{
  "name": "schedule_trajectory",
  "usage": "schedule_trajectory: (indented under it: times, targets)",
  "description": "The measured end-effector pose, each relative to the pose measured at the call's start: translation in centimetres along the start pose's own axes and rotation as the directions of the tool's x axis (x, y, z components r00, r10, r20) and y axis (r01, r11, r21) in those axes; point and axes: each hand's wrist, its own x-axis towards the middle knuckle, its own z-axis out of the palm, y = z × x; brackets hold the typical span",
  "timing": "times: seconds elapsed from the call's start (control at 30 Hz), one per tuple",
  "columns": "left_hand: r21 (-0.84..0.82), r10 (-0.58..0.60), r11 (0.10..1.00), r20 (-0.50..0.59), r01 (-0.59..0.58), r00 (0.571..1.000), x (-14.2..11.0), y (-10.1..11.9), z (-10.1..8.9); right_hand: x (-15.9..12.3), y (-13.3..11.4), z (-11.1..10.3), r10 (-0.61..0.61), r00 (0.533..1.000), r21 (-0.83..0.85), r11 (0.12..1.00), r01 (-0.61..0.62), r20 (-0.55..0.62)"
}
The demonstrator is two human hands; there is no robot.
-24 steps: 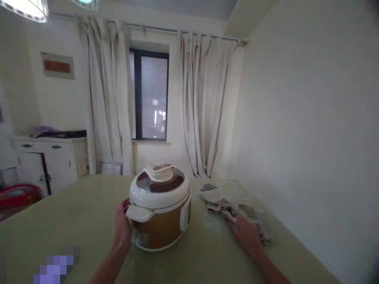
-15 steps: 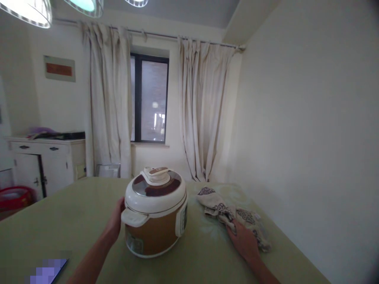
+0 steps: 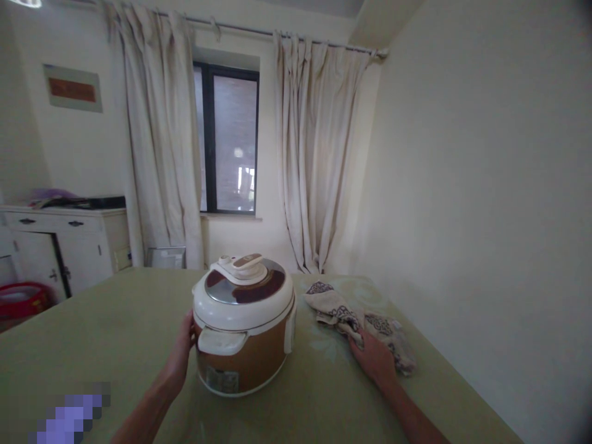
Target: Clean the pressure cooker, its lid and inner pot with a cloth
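A white and brown electric pressure cooker [image 3: 243,361] stands upright on the table with its lid on. The side handle [image 3: 222,342] faces toward me, and the control panel [image 3: 290,333] is at its right edge. My left hand [image 3: 182,354] is closed against the cooker's left side, its fingers partly hidden behind the body. To the right lies a crumpled beige cloth [image 3: 326,299] with a dark scroll pattern. My right hand [image 3: 374,357] grips the middle of this cloth, resting low over the table.
The green table [image 3: 115,333] meets the wall [image 3: 476,246] on the right. A blurred-out purple patch [image 3: 69,419] covers something at the near left. Beyond the table are curtains [image 3: 157,135], a window [image 3: 234,142], a white cabinet [image 3: 83,246] and a red basin [image 3: 28,299].
The cooker has turned a little, its near handle shifting right and the panel swinging farther round, with my left hand on it. My right hand stays on the cloth. The view has tilted down slightly.
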Motion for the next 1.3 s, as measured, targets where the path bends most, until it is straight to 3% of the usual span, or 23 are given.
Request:
schedule_trajectory:
  times: [0.17,0.43,0.7,0.9,1.1,1.2,1.3]
  targets:
    - [-0.038,-0.038,0.999,-0.052,0.036,0.998,0.4,-1.3,-1.3,-0.2,-0.2,-0.4,-0.007,1.000,-0.028,1.000,0.008,0.024]
    - [-0.185,-0.087,0.979,-0.012,0.083,0.996,0.6,-0.4,1.8,-0.5,0.2,0.1,-0.049,0.999,-0.037,0.998,0.049,-0.005]
    - [-0.196,-0.077,0.978,-0.057,0.065,0.995,-2.2,-0.2,2.7,-0.1,-0.1,0.1,-0.044,0.999,-0.075,0.996,0.046,0.020]
    - [-0.070,0.003,0.998,-0.014,-0.004,1.000,-4.5,-2.2,1.4,0.0,0.5,0.7,-0.090,0.996,-0.046,0.995,0.090,-0.001]
    - [-0.074,0.064,0.995,-0.020,-0.065,0.998,-5.1,-3.2,0.6,0.0,1.5,1.1,-0.059,0.989,0.155,0.985,0.080,-0.138]
    - [-0.050,0.084,0.994,-0.159,-0.093,0.984,-6.6,-2.2,0.5,-0.4,1.6,0.6,0.009,0.951,0.375,0.920,0.114,-0.310]
    - [0.050,0.211,0.977,-0.296,-0.206,0.931,-9.6,-1.2,0.0,-1.6,1.5,-1.5,0.149,0.891,0.519,0.848,0.109,-0.429]
